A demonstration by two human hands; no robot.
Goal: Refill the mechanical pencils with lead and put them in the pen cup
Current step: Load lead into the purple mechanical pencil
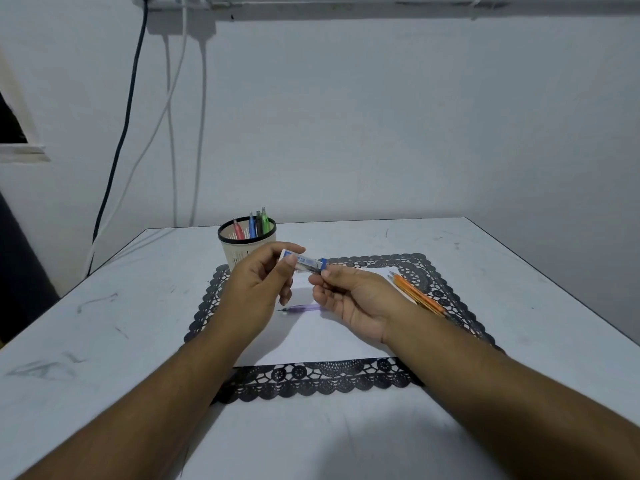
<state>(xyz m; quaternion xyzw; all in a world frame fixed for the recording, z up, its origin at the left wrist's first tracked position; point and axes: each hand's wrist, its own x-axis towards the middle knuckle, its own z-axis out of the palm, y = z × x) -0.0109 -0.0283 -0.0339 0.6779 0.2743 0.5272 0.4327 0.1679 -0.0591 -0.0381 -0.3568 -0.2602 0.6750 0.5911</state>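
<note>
My left hand holds a clear lead case labelled 2B by its white end, above the white paper. The fingertips of my right hand pinch the case's blue cap end. A purple mechanical pencil lies on the paper below my hands, tip pointing left. The cream pen cup with a black rim stands behind my left hand and holds several pencils, red, blue, dark and green. Orange pencils lie on the mat to the right, partly behind my right wrist.
A black lace placemat lies under the paper on the white table. Cables hang down the wall at the back left. The table's right edge runs diagonally toward me.
</note>
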